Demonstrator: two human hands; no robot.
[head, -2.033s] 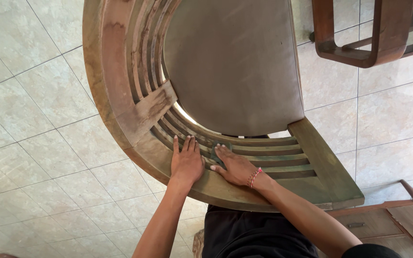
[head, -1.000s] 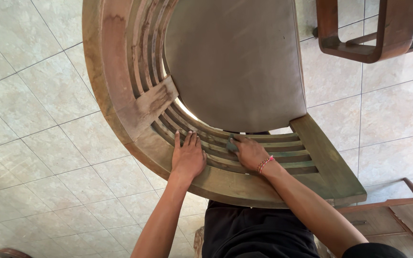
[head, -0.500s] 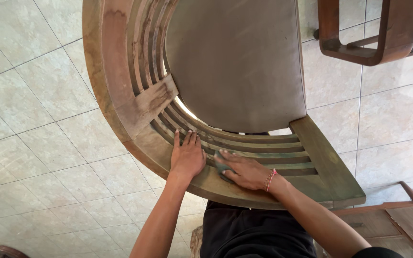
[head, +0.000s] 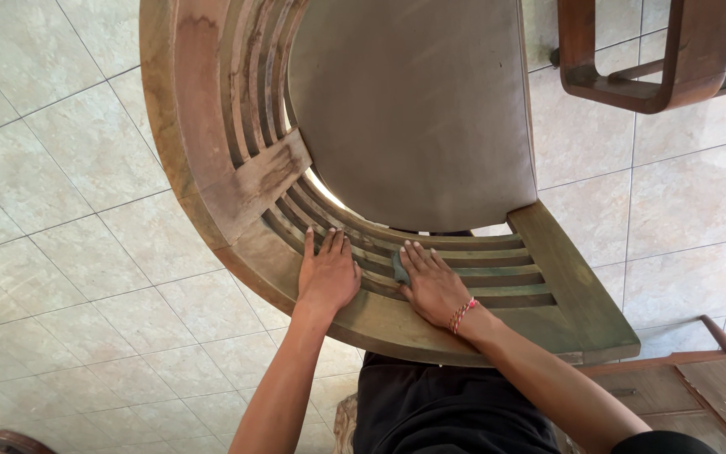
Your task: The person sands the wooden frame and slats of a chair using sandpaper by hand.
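A round-backed wooden chair (head: 199, 143) with curved slats and a grey seat (head: 413, 109) fills the view from above. My left hand (head: 327, 273) lies flat, fingers spread, on the curved slats at the lower part of the backrest. Just to its right, my right hand (head: 437, 287), with a red bracelet at the wrist, presses a small grey-green abrasive piece (head: 398, 267) against the slats. Only the piece's left edge shows beside my fingers.
Pale tiled floor (head: 69, 252) surrounds the chair. A darker wooden furniture frame (head: 657, 67) stands at the top right. A wooden cabinet or table corner (head: 691, 395) sits at the bottom right, close to my right arm.
My right hand has slid back and forth along the slats with the grey-green piece, ending slightly up and left of half a second ago. My left hand has stayed put.
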